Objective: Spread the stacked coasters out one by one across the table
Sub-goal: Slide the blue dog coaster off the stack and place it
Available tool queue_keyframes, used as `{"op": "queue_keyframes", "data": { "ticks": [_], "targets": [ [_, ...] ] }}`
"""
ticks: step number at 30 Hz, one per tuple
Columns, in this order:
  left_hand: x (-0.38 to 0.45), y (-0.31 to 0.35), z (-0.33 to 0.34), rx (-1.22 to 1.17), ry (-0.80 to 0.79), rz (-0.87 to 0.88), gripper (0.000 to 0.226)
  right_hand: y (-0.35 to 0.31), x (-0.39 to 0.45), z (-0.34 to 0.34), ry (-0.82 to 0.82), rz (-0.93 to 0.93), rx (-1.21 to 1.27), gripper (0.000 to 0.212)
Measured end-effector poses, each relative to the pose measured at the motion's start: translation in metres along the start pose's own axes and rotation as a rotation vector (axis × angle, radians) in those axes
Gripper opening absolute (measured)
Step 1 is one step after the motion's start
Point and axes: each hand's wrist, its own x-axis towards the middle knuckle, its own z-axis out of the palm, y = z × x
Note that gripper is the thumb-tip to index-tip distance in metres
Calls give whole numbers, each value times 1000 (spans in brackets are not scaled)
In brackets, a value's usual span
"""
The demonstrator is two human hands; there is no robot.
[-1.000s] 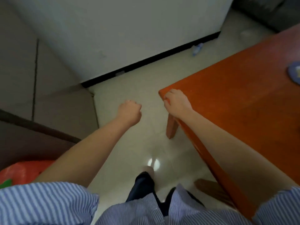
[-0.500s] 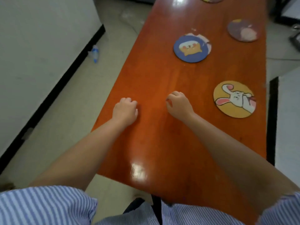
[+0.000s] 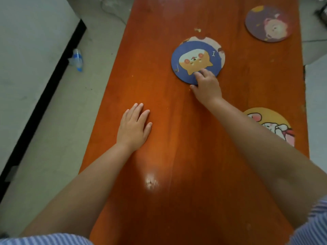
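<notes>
A blue coaster (image 3: 192,59) with an orange cartoon dog lies on top of a pale patterned coaster (image 3: 215,43), which shows only along its far rim. My right hand (image 3: 206,87) grips the blue coaster's near edge, fingers on top and thumb at the rim. Further back at the right lies a purple coaster (image 3: 268,23). A yellow rabbit coaster (image 3: 273,121) sits at the right edge, partly hidden by my right forearm. Flat on the orange table (image 3: 168,156), nearer the left edge, rests my left hand (image 3: 134,128), palm down, fingers apart, holding nothing.
The long table runs away from me, with floor on both sides. A plastic bottle (image 3: 77,59) lies on the floor at the left beside a white wall with a black skirting strip.
My view swung from the floor and table corner onto the table top. My right hand reached forward from a fist to the blue coaster. My left hand opened flat on the table.
</notes>
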Motion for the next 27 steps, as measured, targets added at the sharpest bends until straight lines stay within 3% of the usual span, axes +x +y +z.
{"op": "queue_keyframes", "data": {
  "ticks": [5,10,15,18,22,24,27],
  "targets": [
    [-1,-1,4,-15,47,-1,44,8,9,0,17,-207,-145,23],
    [-1,1,3,-5,45,9,42,4,-1,-19,121,-170,-100,20],
    [6,6,-5,55,56,92,32,-14,-107,-39,139,-398,-12,9],
    [-4,12,-12,63,39,76,30,-28,-185,-37,22,-427,-78,13],
    [-48,19,-12,-63,17,78,37,-61,-266,-30,-270,-235,-132,18],
    [-82,13,-9,-39,-15,82,41,-85,-295,-24,-326,-142,-301,24],
    [-128,-11,-8,7,-47,-11,46,-120,-315,-2,-689,141,-43,16]
  ]
}}
